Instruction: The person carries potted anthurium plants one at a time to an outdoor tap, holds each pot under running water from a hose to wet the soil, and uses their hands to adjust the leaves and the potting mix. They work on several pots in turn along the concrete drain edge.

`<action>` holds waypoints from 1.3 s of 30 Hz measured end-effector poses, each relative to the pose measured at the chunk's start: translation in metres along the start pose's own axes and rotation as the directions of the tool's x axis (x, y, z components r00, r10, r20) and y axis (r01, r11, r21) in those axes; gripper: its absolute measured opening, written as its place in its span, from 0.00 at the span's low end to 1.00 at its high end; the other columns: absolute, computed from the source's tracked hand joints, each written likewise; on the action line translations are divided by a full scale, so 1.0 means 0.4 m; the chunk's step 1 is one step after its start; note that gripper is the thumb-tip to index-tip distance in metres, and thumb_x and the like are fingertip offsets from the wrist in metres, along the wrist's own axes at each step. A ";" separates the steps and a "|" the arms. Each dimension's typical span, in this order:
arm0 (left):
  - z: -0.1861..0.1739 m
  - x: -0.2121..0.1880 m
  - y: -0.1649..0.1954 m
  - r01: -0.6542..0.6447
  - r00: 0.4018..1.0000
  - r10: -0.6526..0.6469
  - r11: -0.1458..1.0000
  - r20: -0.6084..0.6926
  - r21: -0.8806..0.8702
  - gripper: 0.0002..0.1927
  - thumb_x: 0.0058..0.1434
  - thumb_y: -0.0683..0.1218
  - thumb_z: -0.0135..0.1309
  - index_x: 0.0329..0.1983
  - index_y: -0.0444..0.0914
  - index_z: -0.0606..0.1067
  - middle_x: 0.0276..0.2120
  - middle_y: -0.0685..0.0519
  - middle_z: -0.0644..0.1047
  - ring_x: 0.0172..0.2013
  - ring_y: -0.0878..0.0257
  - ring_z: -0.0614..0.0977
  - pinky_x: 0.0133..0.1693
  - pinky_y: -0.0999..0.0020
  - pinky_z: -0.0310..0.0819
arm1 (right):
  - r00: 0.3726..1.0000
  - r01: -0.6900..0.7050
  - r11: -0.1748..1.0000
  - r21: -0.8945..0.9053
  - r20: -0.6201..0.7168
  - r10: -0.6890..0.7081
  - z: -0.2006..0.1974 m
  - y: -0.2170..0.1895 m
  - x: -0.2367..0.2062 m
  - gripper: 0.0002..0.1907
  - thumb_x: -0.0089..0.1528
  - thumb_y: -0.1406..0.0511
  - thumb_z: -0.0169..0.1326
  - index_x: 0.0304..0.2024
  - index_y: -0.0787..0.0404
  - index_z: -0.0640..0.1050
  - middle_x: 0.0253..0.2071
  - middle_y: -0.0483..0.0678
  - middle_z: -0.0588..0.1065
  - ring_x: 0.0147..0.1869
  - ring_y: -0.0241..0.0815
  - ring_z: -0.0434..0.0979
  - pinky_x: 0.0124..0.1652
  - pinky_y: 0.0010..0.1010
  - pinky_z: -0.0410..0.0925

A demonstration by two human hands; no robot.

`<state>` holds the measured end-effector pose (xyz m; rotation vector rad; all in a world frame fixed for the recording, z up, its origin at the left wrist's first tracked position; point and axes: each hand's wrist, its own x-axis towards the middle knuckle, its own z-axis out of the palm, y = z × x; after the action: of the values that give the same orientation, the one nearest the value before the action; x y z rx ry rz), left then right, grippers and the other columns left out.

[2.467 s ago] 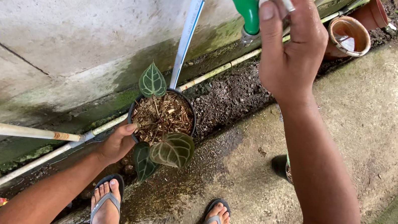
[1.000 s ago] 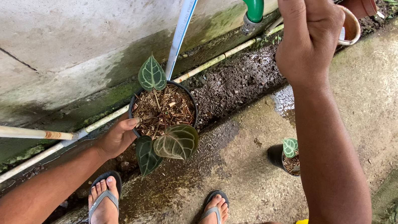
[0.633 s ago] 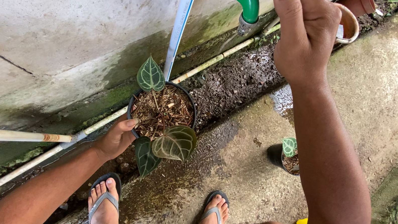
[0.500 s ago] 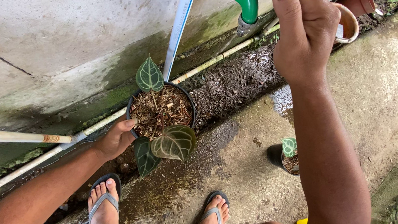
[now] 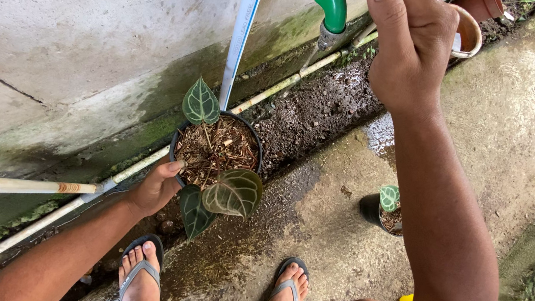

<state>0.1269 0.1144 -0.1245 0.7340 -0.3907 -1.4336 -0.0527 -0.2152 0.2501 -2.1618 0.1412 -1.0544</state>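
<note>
Bright, even daylight, soft and diffuse, strongest toward the upper right where the concrete path (image 5: 528, 128) washes out to near white. No hard shadows; only a faint darkening beneath the potted plant (image 5: 215, 158) and along the base of the wall (image 5: 78, 32). Wet sheen on the damp concrete beside the gravel strip (image 5: 313, 108). Sharp focus across the middle; slight softness on the raised right hand (image 5: 410, 42) near the lens. Wide-angle stretch at the edges, bending the white pipe (image 5: 19, 236).

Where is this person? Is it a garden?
Probably an outdoor garden corner by a wall: a green tap over a wet gutter, and a potted plant the left hand steadies.
</note>
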 end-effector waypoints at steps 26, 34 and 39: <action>-0.001 -0.015 0.013 0.027 0.999 -0.027 1.000 -0.028 0.015 0.23 0.70 0.58 0.48 0.59 0.38 0.72 0.48 0.52 0.77 0.51 0.58 0.78 0.55 0.46 0.72 | 0.995 0.044 0.983 0.176 0.080 -0.059 -0.008 0.029 0.028 0.13 0.81 0.65 0.50 0.56 0.68 0.81 0.40 0.44 0.79 0.35 0.27 0.68 0.33 0.21 0.57; 0.022 -0.019 0.035 0.022 0.999 -0.019 0.997 -0.041 0.073 0.23 0.69 0.58 0.49 0.58 0.39 0.73 0.47 0.52 0.77 0.51 0.58 0.78 0.55 0.47 0.72 | 0.998 -0.024 0.984 0.175 0.068 0.012 -0.010 0.032 0.031 0.13 0.79 0.64 0.51 0.53 0.68 0.82 0.33 0.39 0.74 0.30 0.25 0.62 0.31 0.20 0.54; -0.018 -0.015 0.007 0.094 0.994 -0.089 0.993 -0.066 0.073 0.23 0.67 0.59 0.48 0.55 0.39 0.73 0.47 0.54 0.78 0.51 0.59 0.79 0.54 0.48 0.72 | 0.992 0.068 0.983 0.169 0.092 -0.084 -0.004 0.035 0.027 0.14 0.84 0.63 0.48 0.56 0.69 0.80 0.46 0.48 0.80 0.46 0.33 0.75 0.46 0.23 0.67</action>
<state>0.1329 0.1217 -0.1267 0.8660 -0.3683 -1.4838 -0.0439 -0.2307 0.2485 -2.0769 -0.0734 -0.9644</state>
